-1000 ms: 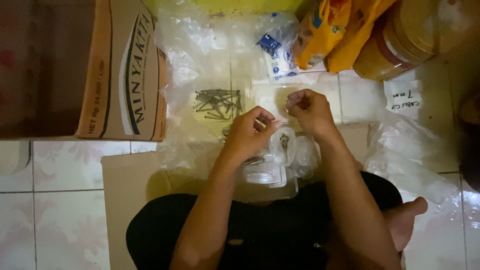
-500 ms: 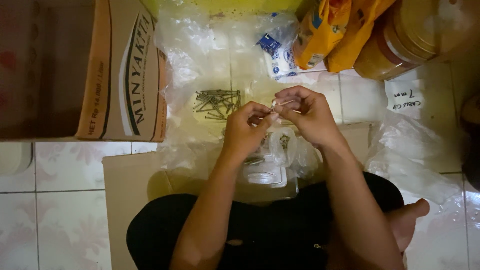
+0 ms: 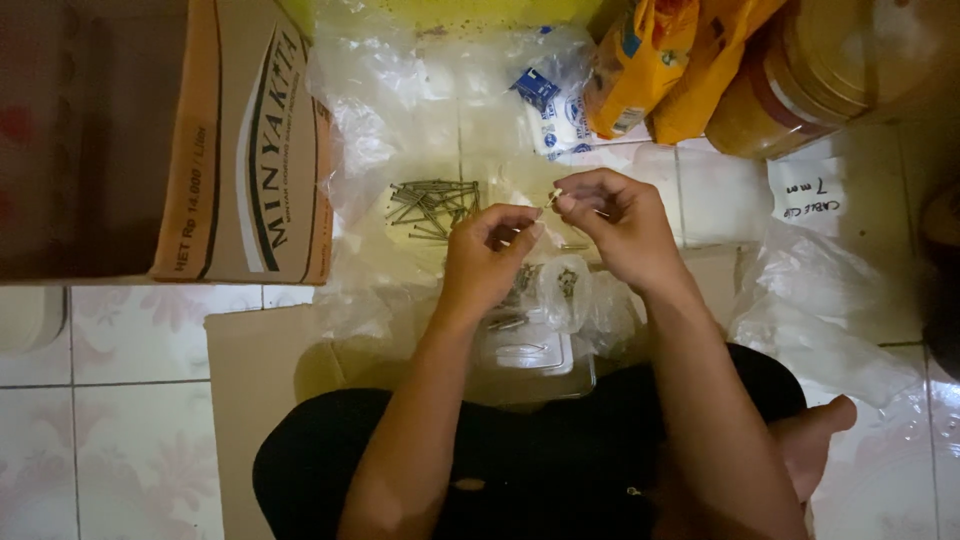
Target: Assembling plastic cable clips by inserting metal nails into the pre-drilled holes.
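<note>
Left hand (image 3: 490,250) and right hand (image 3: 615,225) raised together above clear plastic sheet (image 3: 400,110) on tiled floor (image 3: 120,340), fingertips pinched shut on small clear bag (image 3: 553,197); contents too small to tell. Loose nails (image 3: 432,205) piled just beyond. Risk judged: thin bag slipping from pinch, spilling onto sheet.

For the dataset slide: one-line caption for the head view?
Seated person's left hand and right hand pinch a small clear bag above a pile of nails on plastic sheeting.
</note>
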